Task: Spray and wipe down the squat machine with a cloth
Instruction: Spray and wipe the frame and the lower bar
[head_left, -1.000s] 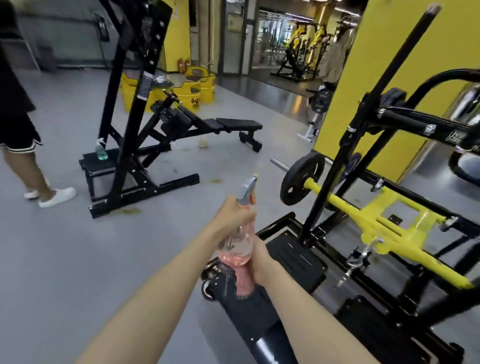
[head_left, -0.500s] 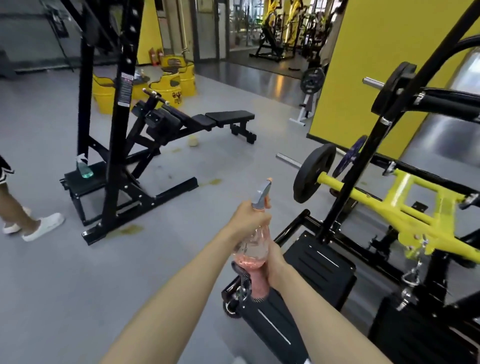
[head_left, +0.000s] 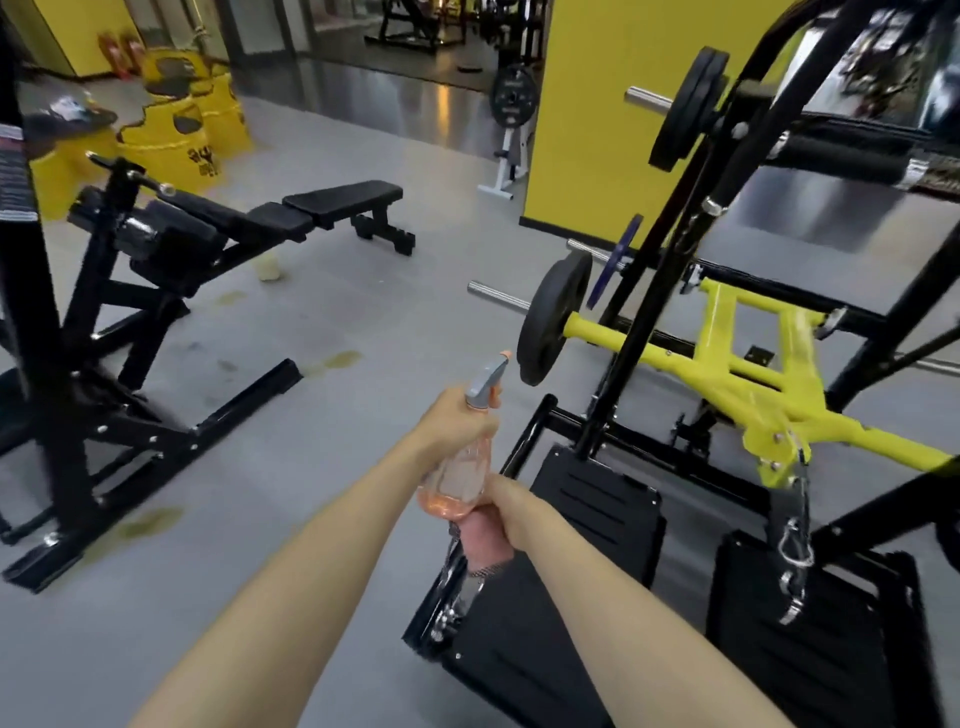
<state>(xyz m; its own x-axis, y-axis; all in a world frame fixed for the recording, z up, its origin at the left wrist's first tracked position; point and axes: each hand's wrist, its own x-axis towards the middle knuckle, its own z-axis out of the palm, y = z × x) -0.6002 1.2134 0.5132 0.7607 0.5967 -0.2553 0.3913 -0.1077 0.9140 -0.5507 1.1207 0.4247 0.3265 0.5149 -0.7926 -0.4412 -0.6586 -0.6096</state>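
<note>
Open floor (head_left: 363, 322) left, squat machine (head_left: 753, 374) right

Even, diffuse overhead light fills the gym, bright on the yellow wall (head_left: 587, 130) and flat on the grey floor (head_left: 337, 322), where the bench (head_left: 332, 205) casts only a faint, soft shadow. Ceiling lamps reflect as pale streaks on the glossy dark floor of the corridor (head_left: 436, 98), and glare whitens the chrome bar (head_left: 647, 100). Motion blur smears the upper right corner and the left edge. The wide-angle lens bows the black uprights (head_left: 641, 312) of the squat machine (head_left: 753, 374).
</note>
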